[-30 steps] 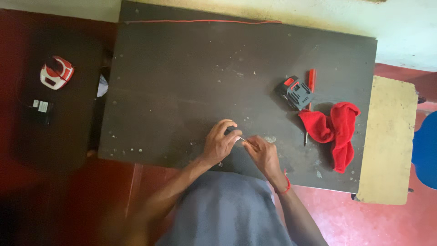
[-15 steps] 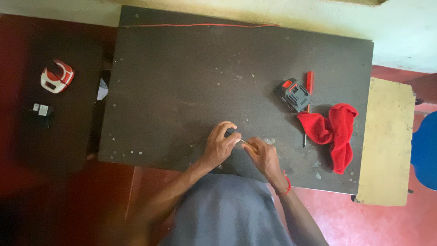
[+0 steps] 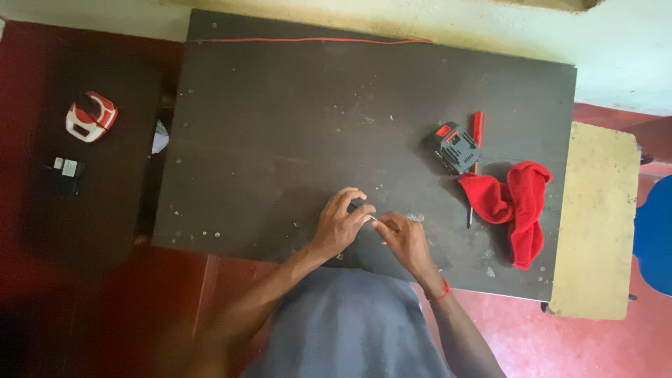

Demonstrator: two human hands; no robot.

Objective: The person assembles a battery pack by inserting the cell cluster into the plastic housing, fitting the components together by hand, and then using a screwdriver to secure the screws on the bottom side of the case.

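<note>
Both hands meet at the near edge of the dark table (image 3: 280, 140), fingertips together. Left hand (image 3: 341, 222) curled, thumb and fingers pinched on a small dark part (image 3: 355, 204), which sits at that hand's fingertips just above the tabletop. Right hand (image 3: 404, 236) also pinched, holding a thin pale sliver (image 3: 376, 220) that points at the left fingertips. Too small to tell what either piece is. Red band (image 3: 441, 291) on the right wrist. Forearms come up from the bottom of the frame over grey cloth (image 3: 350, 322) on the lap.

Outward, right of the hands: dark grey block with a red tab (image 3: 453, 148), like a tool battery pack, lying tilted. Red-handled screwdriver (image 3: 476, 150) just beside it, shaft running down towards the near edge. Red cloth (image 3: 514, 203) crumpled, touching the screwdriver shaft. Thin red wire (image 3: 315, 40) runs along the far edge of the table.

Left of the table, on a darker low surface (image 3: 84, 210): red and white rounded casing (image 3: 91, 116), and a small black item with white rectangular labels (image 3: 66, 168), print unreadable. Pale yellow bench (image 3: 595, 217) off the table's right edge.

Versus half a second ago: hands in the same spot, same pinch. Nothing on the table has moved; only the view shifts slightly.
</note>
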